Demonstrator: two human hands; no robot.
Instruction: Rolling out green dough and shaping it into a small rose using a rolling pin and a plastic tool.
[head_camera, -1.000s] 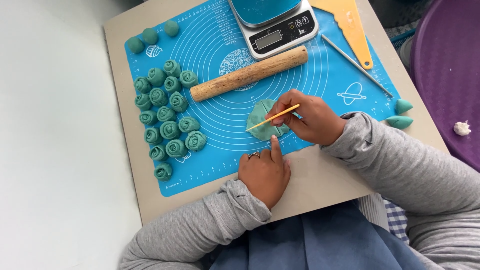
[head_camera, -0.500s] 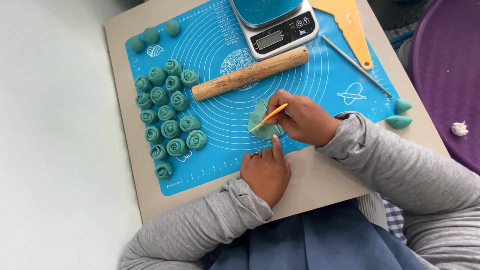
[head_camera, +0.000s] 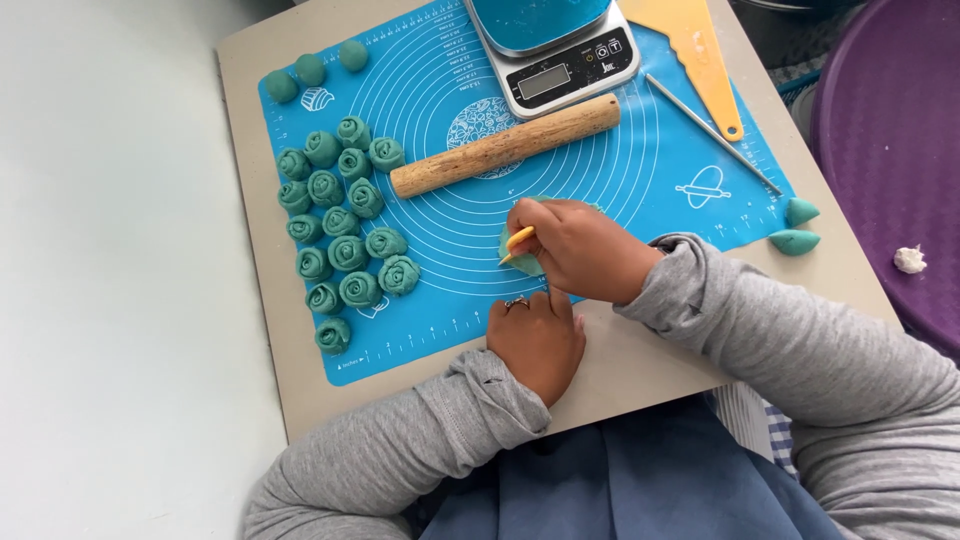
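Head view: right hand (head_camera: 585, 250) grips yellow tool (head_camera: 519, 242), tip on teal dough piece (head_camera: 522, 262) mid blue mat (head_camera: 480, 190). Left hand (head_camera: 538, 335), fingers curled, holds nothing, steadies mat edge. Light, shallow, even strokes advisable.

The right hand (head_camera: 580, 250) holds a yellow tool (head_camera: 518, 243) on a teal dough piece (head_camera: 518, 262). The left hand (head_camera: 538, 335) rests on the blue mat (head_camera: 440, 230), near dough roses (head_camera: 345, 230).

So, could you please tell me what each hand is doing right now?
Left hand: empty, resting on the blue mat.
Right hand: closed on a yellow tool.
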